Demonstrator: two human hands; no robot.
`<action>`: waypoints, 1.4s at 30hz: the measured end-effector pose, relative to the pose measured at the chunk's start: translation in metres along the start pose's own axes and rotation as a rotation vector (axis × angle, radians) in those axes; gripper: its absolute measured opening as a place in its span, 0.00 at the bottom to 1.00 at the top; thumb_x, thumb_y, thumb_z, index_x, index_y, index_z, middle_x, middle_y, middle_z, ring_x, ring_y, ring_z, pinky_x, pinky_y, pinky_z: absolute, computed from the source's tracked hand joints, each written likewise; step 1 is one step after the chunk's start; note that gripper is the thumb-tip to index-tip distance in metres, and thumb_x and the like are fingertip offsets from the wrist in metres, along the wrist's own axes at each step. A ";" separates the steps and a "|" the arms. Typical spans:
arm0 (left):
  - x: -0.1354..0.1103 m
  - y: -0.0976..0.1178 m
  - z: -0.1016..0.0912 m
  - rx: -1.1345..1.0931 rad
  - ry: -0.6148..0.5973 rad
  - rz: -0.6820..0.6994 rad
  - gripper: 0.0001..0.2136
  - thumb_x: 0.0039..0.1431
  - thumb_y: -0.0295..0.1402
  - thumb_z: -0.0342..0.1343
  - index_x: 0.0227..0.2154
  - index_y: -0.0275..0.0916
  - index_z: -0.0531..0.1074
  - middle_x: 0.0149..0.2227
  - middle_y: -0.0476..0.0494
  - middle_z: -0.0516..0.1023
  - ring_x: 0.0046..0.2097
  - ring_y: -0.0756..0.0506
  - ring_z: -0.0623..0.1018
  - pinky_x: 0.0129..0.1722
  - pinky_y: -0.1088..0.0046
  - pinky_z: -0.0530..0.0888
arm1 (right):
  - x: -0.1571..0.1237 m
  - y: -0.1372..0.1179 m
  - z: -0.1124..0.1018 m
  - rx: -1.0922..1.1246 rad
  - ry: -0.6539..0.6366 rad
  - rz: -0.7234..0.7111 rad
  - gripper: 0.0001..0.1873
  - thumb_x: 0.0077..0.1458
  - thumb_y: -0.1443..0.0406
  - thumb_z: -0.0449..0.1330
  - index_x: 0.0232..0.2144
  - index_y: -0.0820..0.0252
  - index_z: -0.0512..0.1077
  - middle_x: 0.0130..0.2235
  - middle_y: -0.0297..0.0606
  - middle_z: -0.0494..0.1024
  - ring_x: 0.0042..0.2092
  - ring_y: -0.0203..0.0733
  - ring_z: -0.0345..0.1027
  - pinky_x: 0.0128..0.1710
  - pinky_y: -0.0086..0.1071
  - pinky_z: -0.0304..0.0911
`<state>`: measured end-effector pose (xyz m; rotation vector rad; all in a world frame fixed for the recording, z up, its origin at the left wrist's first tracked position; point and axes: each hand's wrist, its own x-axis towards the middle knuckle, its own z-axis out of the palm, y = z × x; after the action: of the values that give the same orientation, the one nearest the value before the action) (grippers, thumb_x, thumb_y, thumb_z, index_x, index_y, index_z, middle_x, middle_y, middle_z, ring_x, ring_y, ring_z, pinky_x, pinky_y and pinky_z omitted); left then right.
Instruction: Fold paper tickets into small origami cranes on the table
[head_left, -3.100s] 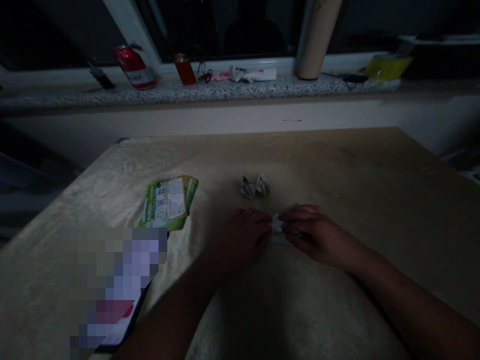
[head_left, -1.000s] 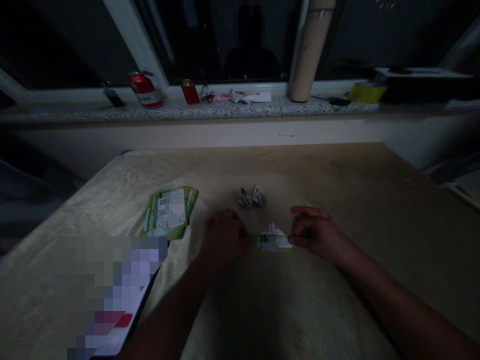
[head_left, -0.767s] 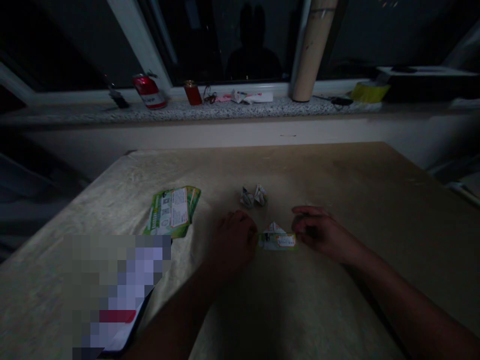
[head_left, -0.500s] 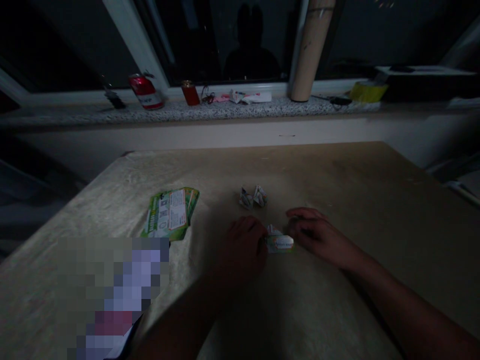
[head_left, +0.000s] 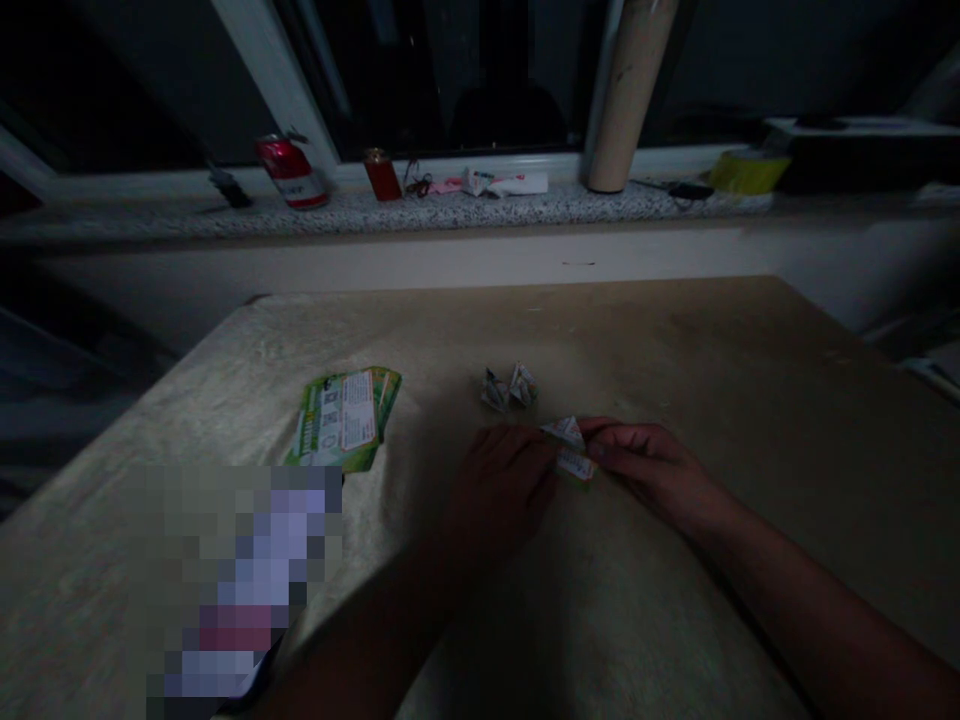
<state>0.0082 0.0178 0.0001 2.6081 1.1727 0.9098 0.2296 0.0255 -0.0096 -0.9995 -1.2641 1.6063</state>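
A small folded piece of printed paper (head_left: 576, 465), with a pointed triangular top and a flap below, is between my two hands. My right hand (head_left: 656, 462) pinches its right side between thumb and fingers. Curled around its left side is my left hand (head_left: 504, 478), seen from the back, its thumb mostly hidden. Just beyond them, two small folded paper pieces (head_left: 494, 391) stand close together on the table.
Green printed leaflets (head_left: 341, 425) lie stacked on the left of the table (head_left: 675, 340). Nearer me is a blurred-out object (head_left: 262, 570). On the windowsill (head_left: 435, 215) stand a red can (head_left: 291, 175), a red jar (head_left: 383, 176) and a cardboard tube (head_left: 626, 110).
My right hand has closed on the folded paper's right side. The paper has turned, and its pointed top now sits farther up and right. The view has shifted slightly.
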 end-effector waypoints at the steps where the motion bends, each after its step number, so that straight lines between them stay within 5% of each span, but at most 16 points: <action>1: 0.000 0.000 -0.001 -0.013 0.030 0.013 0.07 0.67 0.28 0.53 0.42 0.38 0.76 0.42 0.41 0.80 0.44 0.42 0.77 0.49 0.61 0.72 | 0.000 0.001 0.001 0.053 0.004 0.002 0.10 0.57 0.57 0.68 0.29 0.57 0.82 0.50 0.39 0.81 0.48 0.46 0.75 0.54 0.39 0.65; 4: -0.001 0.002 -0.003 -0.093 0.121 -0.036 0.07 0.67 0.28 0.52 0.40 0.37 0.76 0.39 0.41 0.81 0.42 0.43 0.78 0.47 0.63 0.73 | 0.002 0.004 0.003 0.139 0.093 -0.037 0.11 0.59 0.55 0.67 0.35 0.54 0.82 0.45 0.38 0.83 0.47 0.45 0.75 0.54 0.40 0.65; 6: -0.001 0.003 -0.003 -0.229 0.162 -0.193 0.06 0.66 0.29 0.54 0.38 0.38 0.76 0.38 0.42 0.82 0.41 0.43 0.79 0.44 0.65 0.74 | 0.003 0.004 0.004 0.117 0.155 -0.085 0.11 0.58 0.55 0.68 0.40 0.52 0.81 0.46 0.38 0.83 0.48 0.44 0.75 0.55 0.39 0.66; 10: 0.001 0.006 0.005 -0.726 0.194 -0.636 0.06 0.61 0.36 0.60 0.34 0.39 0.75 0.33 0.45 0.82 0.36 0.45 0.80 0.36 0.70 0.75 | 0.003 0.005 0.010 0.066 0.120 -0.103 0.20 0.52 0.58 0.73 0.47 0.50 0.76 0.46 0.37 0.83 0.49 0.43 0.77 0.52 0.37 0.69; 14: 0.002 0.003 0.018 -1.121 0.159 -0.744 0.10 0.56 0.38 0.64 0.36 0.38 0.73 0.37 0.43 0.83 0.39 0.44 0.82 0.40 0.68 0.77 | 0.001 0.009 0.017 0.088 0.099 -0.067 0.24 0.52 0.59 0.73 0.50 0.51 0.71 0.39 0.34 0.85 0.40 0.41 0.80 0.43 0.35 0.73; 19: -0.001 -0.008 0.014 -1.101 0.060 -0.602 0.19 0.52 0.30 0.61 0.47 0.41 0.65 0.40 0.43 0.82 0.40 0.42 0.82 0.40 0.64 0.79 | 0.001 0.003 0.010 0.063 0.152 -0.024 0.30 0.49 0.61 0.74 0.52 0.53 0.69 0.34 0.32 0.85 0.35 0.42 0.81 0.38 0.35 0.74; 24: -0.002 -0.015 -0.007 -0.260 -0.060 -0.207 0.24 0.52 0.23 0.60 0.54 0.42 0.68 0.55 0.37 0.73 0.57 0.37 0.73 0.58 0.53 0.71 | 0.004 0.003 -0.001 -0.037 0.119 0.018 0.35 0.47 0.61 0.74 0.55 0.53 0.67 0.36 0.36 0.85 0.35 0.43 0.81 0.36 0.36 0.74; 28: -0.002 -0.015 -0.010 0.007 -0.219 -0.010 0.14 0.56 0.24 0.60 0.46 0.41 0.75 0.53 0.39 0.74 0.56 0.37 0.72 0.58 0.55 0.70 | 0.007 0.013 -0.003 -0.215 0.039 -0.021 0.24 0.53 0.61 0.69 0.52 0.53 0.70 0.35 0.34 0.84 0.34 0.41 0.79 0.34 0.34 0.73; 31: -0.001 -0.014 -0.007 0.049 -0.283 0.050 0.09 0.60 0.27 0.60 0.43 0.40 0.76 0.50 0.40 0.77 0.54 0.39 0.73 0.57 0.58 0.70 | 0.007 0.013 -0.001 -0.580 -0.009 -0.132 0.08 0.60 0.64 0.63 0.42 0.56 0.77 0.35 0.37 0.82 0.35 0.43 0.78 0.35 0.36 0.72; 35: 0.001 -0.013 -0.005 0.079 -0.350 0.061 0.05 0.63 0.28 0.58 0.40 0.37 0.77 0.44 0.41 0.79 0.48 0.40 0.75 0.52 0.61 0.72 | 0.002 0.001 0.001 -0.996 -0.124 -0.383 0.10 0.61 0.65 0.64 0.45 0.55 0.80 0.51 0.46 0.79 0.54 0.52 0.72 0.55 0.47 0.66; 38: 0.003 -0.011 -0.005 0.092 -0.392 0.043 0.06 0.64 0.29 0.57 0.39 0.36 0.78 0.42 0.40 0.79 0.45 0.41 0.76 0.49 0.62 0.72 | -0.002 -0.005 0.003 -1.127 -0.205 -0.410 0.15 0.57 0.61 0.69 0.47 0.53 0.80 0.51 0.44 0.79 0.55 0.54 0.70 0.56 0.48 0.64; 42: 0.003 -0.012 -0.007 0.094 -0.394 0.018 0.07 0.67 0.29 0.55 0.41 0.37 0.78 0.42 0.41 0.79 0.44 0.41 0.76 0.50 0.62 0.71 | -0.003 -0.006 0.003 -1.176 -0.227 -0.426 0.08 0.63 0.64 0.63 0.43 0.53 0.81 0.45 0.42 0.81 0.49 0.50 0.73 0.51 0.45 0.65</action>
<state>-0.0016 0.0271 0.0029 2.7025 1.1061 0.3224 0.2288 0.0228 -0.0030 -1.0753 -2.4736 0.5547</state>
